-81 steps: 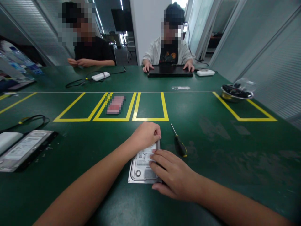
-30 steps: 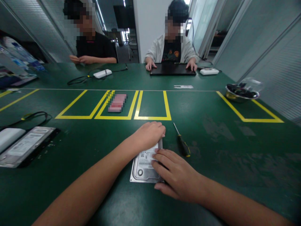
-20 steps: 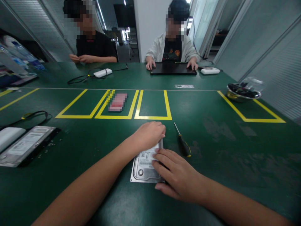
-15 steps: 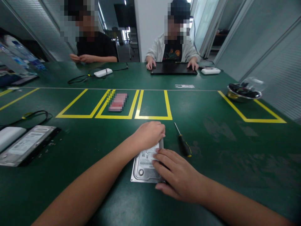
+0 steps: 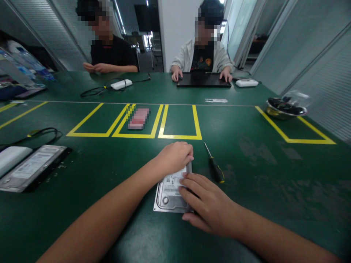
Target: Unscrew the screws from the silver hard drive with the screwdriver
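Both hands, left hand (image 5: pixel 175 157) and right hand (image 5: pixel 205 204), stay pressed flat-fingered on the hard drive (image 5: pixel 170 191), nothing shifted.

A silver hard drive (image 5: pixel 168 193) lies flat on the green table, label side up, its long axis running from six toward twelve o'clock. White sticker with barcodes sits on its upper half; a round spindle boss shows at its seven o'clock corner. Hands cover its far end and right edge.
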{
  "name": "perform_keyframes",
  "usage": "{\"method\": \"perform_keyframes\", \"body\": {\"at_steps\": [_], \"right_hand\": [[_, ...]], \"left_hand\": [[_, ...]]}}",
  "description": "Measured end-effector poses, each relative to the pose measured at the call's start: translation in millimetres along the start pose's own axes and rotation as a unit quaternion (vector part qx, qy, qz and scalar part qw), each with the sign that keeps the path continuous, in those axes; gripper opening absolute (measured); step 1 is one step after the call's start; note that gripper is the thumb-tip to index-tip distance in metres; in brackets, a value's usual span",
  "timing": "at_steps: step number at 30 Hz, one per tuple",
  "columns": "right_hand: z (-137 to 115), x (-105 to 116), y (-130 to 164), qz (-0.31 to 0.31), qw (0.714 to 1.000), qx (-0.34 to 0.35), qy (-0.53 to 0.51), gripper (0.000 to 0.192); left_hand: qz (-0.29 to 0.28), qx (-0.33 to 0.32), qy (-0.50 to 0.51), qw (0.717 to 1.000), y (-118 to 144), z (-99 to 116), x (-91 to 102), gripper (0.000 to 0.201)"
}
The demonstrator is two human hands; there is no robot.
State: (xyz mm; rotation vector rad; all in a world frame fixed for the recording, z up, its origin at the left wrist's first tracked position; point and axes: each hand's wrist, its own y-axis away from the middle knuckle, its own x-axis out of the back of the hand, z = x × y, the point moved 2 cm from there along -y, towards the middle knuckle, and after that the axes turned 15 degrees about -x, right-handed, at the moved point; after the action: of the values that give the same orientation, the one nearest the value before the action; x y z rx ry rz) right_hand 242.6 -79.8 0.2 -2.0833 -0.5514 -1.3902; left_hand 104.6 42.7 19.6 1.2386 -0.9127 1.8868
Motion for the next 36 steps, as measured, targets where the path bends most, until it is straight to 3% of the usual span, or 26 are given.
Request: {"method": "perform_keyframes", "body": {"at_steps": [12,22,36], "right_hand": [[1.1,0.4,-0.5,-0.007,1.0,-0.004,-0.002,0.052],[0.5,0.1,0.3,0.002,1.0,0.0,-0.004,0.053],[0.7,1.3,0.1,0.003,1.0,-0.003,-0.012,0.052]], "left_hand": [[-0.002,0.017,-0.003,1.0,1.2,1.7,3.0,0.013],[-0.037,-0.011,-0.054,0.998,0.6,5.8,3.0,0.015],[-0.03,-0.011,-0.06,0.998,1.7,5.6,3.5,0.013]]}}
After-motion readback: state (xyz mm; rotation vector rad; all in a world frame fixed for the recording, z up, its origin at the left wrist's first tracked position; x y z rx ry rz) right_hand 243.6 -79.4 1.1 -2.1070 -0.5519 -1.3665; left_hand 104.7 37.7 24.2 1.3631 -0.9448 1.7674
